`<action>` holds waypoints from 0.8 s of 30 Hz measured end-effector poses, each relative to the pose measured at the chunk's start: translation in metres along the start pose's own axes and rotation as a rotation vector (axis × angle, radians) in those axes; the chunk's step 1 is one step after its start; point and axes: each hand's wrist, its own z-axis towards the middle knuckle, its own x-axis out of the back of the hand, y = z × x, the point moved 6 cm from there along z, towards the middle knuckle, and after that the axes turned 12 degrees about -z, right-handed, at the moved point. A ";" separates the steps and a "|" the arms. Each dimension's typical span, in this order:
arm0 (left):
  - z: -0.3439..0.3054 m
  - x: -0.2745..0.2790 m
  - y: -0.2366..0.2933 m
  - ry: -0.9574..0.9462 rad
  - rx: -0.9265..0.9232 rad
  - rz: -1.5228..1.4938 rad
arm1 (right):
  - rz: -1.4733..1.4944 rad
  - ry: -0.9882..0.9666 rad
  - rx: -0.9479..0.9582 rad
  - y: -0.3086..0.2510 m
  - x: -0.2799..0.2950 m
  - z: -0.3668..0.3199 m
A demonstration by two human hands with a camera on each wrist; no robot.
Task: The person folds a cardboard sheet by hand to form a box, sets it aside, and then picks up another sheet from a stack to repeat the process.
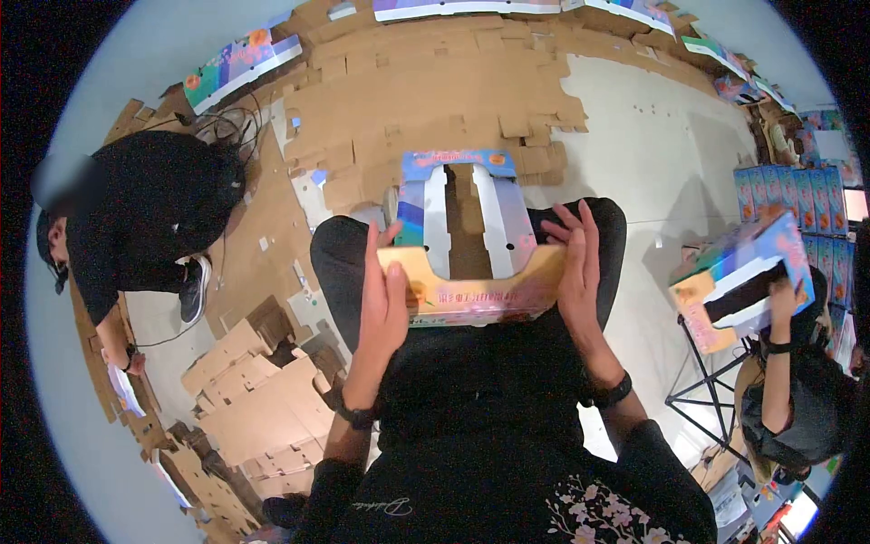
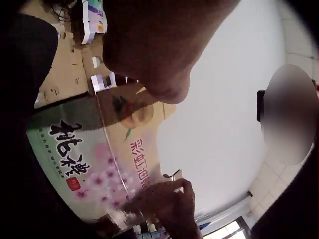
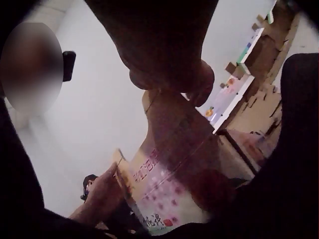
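A printed cardboard box (image 1: 489, 295) with an open top sits at the seated person's lap, its yellow cut-out end panel nearest the body. The left hand (image 1: 385, 304) holds the left corner of that panel, thumb against the yellow face. At the opposite corner is the right hand (image 1: 582, 272), some fingers spread upward above the edge. White flaps (image 1: 437, 222) run along both long sides, with a brown gap between them. In the left wrist view, the box's green and yellow faces (image 2: 75, 159) show pink blossoms, a peach and lettering.
Flattened brown cardboard (image 1: 408, 100) covers much of the floor. Cardboard pieces (image 1: 263, 399) are piled at the left. One person (image 1: 154, 208) bends at the left; another (image 1: 784, 390) handles a similar box (image 1: 748, 281) over a black stand at the right. Printed boxes (image 1: 788, 195) stand stacked behind.
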 end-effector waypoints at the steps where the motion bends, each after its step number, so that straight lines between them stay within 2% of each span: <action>1: 0.011 0.003 -0.013 0.001 -0.043 0.081 | -0.056 0.017 -0.011 0.011 -0.001 0.008; 2: 0.016 0.007 -0.029 -0.016 0.010 0.158 | -0.111 0.034 -0.024 0.028 -0.002 0.015; 3: 0.022 0.005 -0.027 0.012 0.054 0.215 | -0.346 -0.056 -0.009 0.058 -0.006 0.024; 4: 0.028 0.003 -0.024 0.040 0.098 0.272 | -0.320 -0.124 -0.086 0.087 -0.015 0.027; 6: 0.031 0.014 -0.077 0.012 0.206 0.144 | -0.270 -0.259 -0.247 0.131 -0.031 0.027; 7: 0.032 0.017 -0.102 -0.001 0.258 0.080 | -0.310 -0.219 -0.205 0.134 -0.031 0.026; 10: 0.029 0.020 -0.119 0.066 0.304 -0.063 | -0.381 -0.230 -0.140 0.120 -0.031 0.027; 14: 0.030 0.026 -0.148 0.162 0.432 -0.173 | -0.401 -0.146 -0.069 0.130 -0.033 0.031; 16: 0.029 0.017 -0.125 0.205 0.540 -0.263 | -0.463 -0.138 0.012 0.133 -0.034 0.035; 19: 0.036 0.022 -0.142 0.119 0.595 -0.239 | -0.425 -0.148 -0.048 0.152 -0.041 0.038; 22: 0.034 0.017 -0.120 0.290 0.359 -0.227 | -0.418 -0.120 -0.099 0.160 -0.039 0.039; 24: 0.030 0.021 -0.141 0.207 0.546 -0.322 | -0.461 -0.129 -0.102 0.153 -0.037 0.037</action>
